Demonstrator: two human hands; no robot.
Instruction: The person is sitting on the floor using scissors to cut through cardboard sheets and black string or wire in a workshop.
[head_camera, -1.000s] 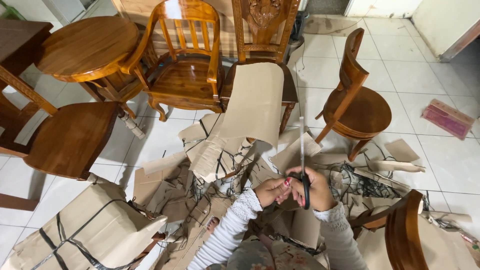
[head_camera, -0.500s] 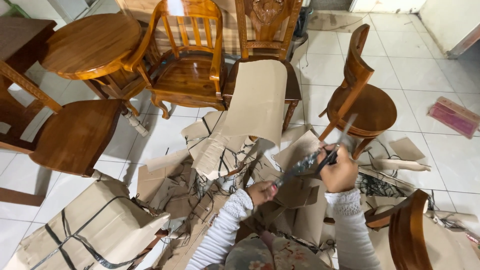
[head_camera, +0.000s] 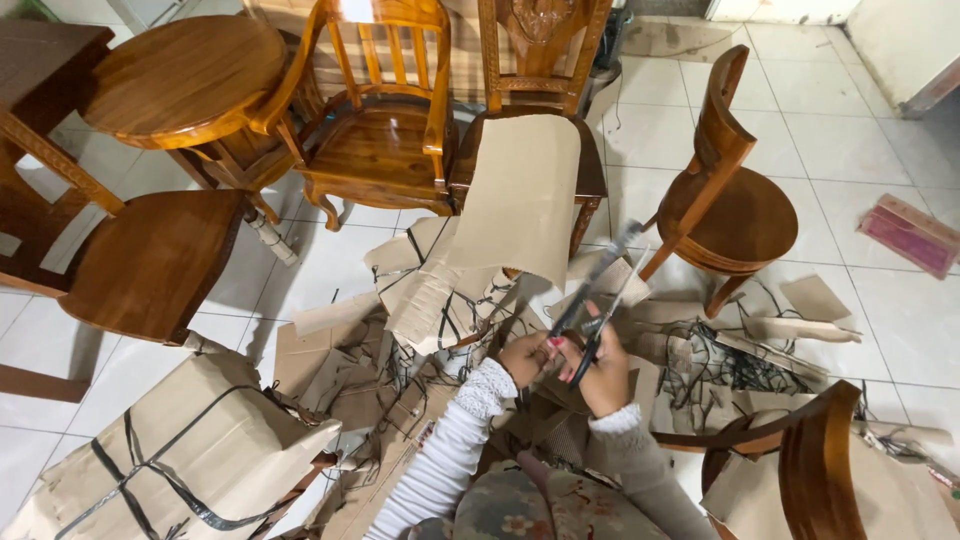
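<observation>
The person is sitting low among the wrappings, and both hands are meeting in the lower middle of the frame. The right hand (head_camera: 607, 375) is gripping the handles of a pair of scissors (head_camera: 592, 300), whose long blades are pointing up and to the right, blurred and slightly parted. The left hand (head_camera: 524, 358) is closing just beside the scissors' pivot, fingers curled; whether it is pinching the tool itself or a bit of strapping I cannot tell.

It looks to me like the unwrapping step is underway: packaging is being cut away from furniture. The black strapping (head_camera: 725, 365) is lying in loose tangles to the right of the hands, and torn cardboard sheets (head_camera: 440, 290) are spreading above and to the left. A sensible next move would call for steadying the blades, slipping one under a taut band and keeping the left fingers clear of the edge.

The white tiled floor (head_camera: 880, 300) is carrying all of it. A still-wrapped bundle (head_camera: 190, 450), bound with black bands, is resting at lower left. A curled cardboard sheet (head_camera: 520, 195) is draping over a chair in the upper middle. A round wooden table (head_camera: 185, 75) is standing at upper left, an armchair (head_camera: 375, 120) beside it, a round-seated chair (head_camera: 735, 210) at right, and a pink object (head_camera: 910, 235) is lying at the far right.
</observation>
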